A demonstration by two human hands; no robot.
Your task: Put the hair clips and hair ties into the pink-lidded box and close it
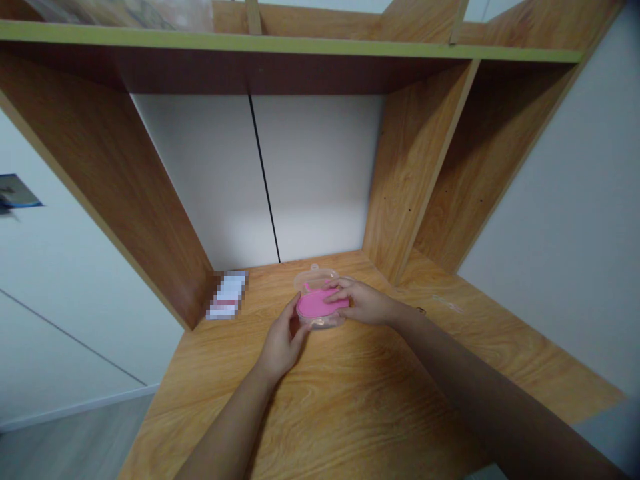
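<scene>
A pink oval piece [314, 305] lies in or on a clear plastic case [327, 323] on the wooden desk. The case's see-through upper part [300, 276], with a small tab, spreads out behind it, and a second bit of pink shows there. My left hand [280, 343] is curved around the left end of the case, thumb at the near edge. From the right, my right hand [369, 304] grips the pink piece, its fingers across the top and its thumb at the right edge. Part of the pink piece is hidden under those fingers.
A blurred white card or packet [227, 295] lies by the left panel. To the right are a small dark loop [421, 311] and thin whitish strands [447, 304]. A wooden shelf [300, 44] hangs above, with upright dividers [425, 153] on the right.
</scene>
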